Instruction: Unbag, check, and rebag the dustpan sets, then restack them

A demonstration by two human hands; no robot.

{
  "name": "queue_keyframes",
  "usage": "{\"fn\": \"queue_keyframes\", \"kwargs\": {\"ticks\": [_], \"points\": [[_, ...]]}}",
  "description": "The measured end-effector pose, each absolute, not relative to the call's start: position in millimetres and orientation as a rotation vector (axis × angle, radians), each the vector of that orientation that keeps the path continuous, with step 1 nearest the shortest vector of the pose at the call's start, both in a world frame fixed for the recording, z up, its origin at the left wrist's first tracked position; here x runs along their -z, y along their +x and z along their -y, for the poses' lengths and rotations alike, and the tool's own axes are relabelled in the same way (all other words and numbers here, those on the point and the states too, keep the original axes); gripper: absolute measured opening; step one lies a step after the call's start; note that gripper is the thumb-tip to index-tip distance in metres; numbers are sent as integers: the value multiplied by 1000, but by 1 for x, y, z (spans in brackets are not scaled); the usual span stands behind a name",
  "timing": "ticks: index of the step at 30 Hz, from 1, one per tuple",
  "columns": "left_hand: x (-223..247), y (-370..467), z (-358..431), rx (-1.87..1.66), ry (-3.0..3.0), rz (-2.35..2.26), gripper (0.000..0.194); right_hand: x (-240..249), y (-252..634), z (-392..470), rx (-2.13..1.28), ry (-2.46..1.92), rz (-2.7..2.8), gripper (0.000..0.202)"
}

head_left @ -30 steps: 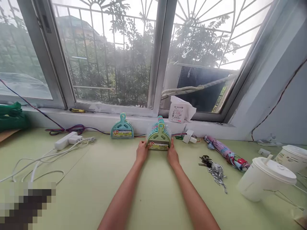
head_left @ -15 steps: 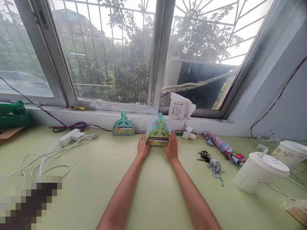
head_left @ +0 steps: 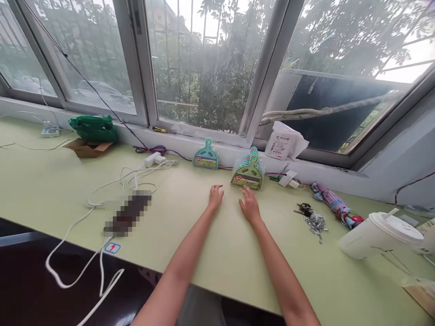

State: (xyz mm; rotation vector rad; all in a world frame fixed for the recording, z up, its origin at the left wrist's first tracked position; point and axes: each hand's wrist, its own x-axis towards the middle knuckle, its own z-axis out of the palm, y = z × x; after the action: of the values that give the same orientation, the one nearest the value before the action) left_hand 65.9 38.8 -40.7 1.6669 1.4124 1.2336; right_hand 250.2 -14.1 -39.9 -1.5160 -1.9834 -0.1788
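Observation:
A row of wrapped mini dustpan-and-brush sets (head_left: pixel 249 172) stands upright against the wall, a green one in front and teal and pink ones behind. To its left a single light-blue dustpan set (head_left: pixel 205 156) stands by itself. My left hand (head_left: pixel 215 197) is over the table, apart from both, with its fingers stretched loosely to the right and nothing in them. Just in front of the row is my right hand (head_left: pixel 250 206), fingers spread and empty. Its fingertips come close to the lower edge of the green set; I cannot tell whether they touch.
Keys (head_left: pixel 313 219), a folded umbrella (head_left: pixel 336 203) and a white lidded cup (head_left: pixel 380 235) lie to the right. On the left are white chargers (head_left: pixel 154 159) with cables, a cardboard box (head_left: pixel 89 149) and a green bag (head_left: pixel 93 128). A tissue pack (head_left: pixel 283 142) sits on the sill.
Both hands have come away from the sides of the dustpan row, back toward me. The row stays standing. My view has turned left, showing more of the table there.

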Motion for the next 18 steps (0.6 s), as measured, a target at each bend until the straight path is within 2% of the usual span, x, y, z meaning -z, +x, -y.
{"fn": "queue_keyframes", "kwargs": {"ticks": [4, 8, 18], "points": [[37, 51, -4, -1224, 1697, -1312, 29, 49, 224, 46, -112, -1602, 2079, 57], [35, 38, 23, -1199, 1731, -1265, 27, 49, 208, 69, -251, -1759, 2147, 53], [33, 24, 44, -1240, 1676, -1323, 28, 38, 203, 78, -287, -1851, 2189, 52]]}}
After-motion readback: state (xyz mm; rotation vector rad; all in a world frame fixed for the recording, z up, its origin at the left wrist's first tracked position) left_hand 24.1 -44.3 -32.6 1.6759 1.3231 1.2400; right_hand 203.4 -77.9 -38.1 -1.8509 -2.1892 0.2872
